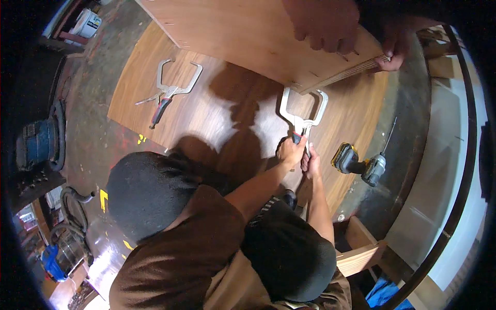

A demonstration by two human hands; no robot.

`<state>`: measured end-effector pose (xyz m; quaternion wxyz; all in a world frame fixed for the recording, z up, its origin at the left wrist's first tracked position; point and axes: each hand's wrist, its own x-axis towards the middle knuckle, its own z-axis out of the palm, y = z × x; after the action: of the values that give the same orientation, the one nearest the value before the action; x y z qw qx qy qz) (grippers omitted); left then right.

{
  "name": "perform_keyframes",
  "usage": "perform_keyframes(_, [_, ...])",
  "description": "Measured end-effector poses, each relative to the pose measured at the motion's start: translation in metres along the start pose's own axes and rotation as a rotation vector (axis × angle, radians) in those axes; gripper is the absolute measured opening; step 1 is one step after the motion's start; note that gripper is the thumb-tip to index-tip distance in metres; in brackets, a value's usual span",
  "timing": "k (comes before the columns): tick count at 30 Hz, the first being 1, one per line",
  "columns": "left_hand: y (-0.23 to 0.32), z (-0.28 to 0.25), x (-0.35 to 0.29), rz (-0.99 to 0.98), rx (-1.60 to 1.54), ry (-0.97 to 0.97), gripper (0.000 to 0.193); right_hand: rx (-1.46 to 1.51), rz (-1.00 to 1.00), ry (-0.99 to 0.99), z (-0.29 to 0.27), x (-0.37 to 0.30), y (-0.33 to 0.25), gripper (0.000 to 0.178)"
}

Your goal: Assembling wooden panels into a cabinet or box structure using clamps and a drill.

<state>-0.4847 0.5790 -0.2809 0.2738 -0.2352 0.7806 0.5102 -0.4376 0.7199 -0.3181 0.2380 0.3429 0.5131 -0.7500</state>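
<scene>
— Two locking clamps: one (303,111) bites the upright plywood panel's (248,31) lower edge; both the left hand (290,151) and right hand (310,164), each grip closed tight, squeeze its handles.
— The other?
— Clamp two (168,90) lies loose on the floor sheet (206,113); one drill (360,164) at right.

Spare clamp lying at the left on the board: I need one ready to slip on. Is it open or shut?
Open: the spare clamp lies flat, its jaw tips spread wide apart, gripping nothing.
</scene>
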Motion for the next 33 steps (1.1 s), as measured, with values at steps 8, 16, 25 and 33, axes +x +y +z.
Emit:
perform_keyframes(8, [0.003,-0.001,0.0,-0.042,-0.156,-0.236,0.072,-0.232,-0.188,0.213,-0.008,-0.006,-0.018,0.043])
perform_keyframes(16, [-0.014,-0.001,0.031,-0.236,-1.019,-0.701,0.022,-1.265,-0.558,0.316,0.028,-0.063,-0.051,0.108])
perform_keyframes(25, [-0.019,-0.008,0.032,-0.253,-1.003,-0.799,0.033,-1.56,-0.27,0.464,0.075,-0.078,-0.059,0.146])
perform_keyframes(33, [-0.019,-0.001,0.048,-0.318,-1.134,-0.906,0.023,-1.524,-0.362,0.453,0.085,-0.089,-0.057,0.122])
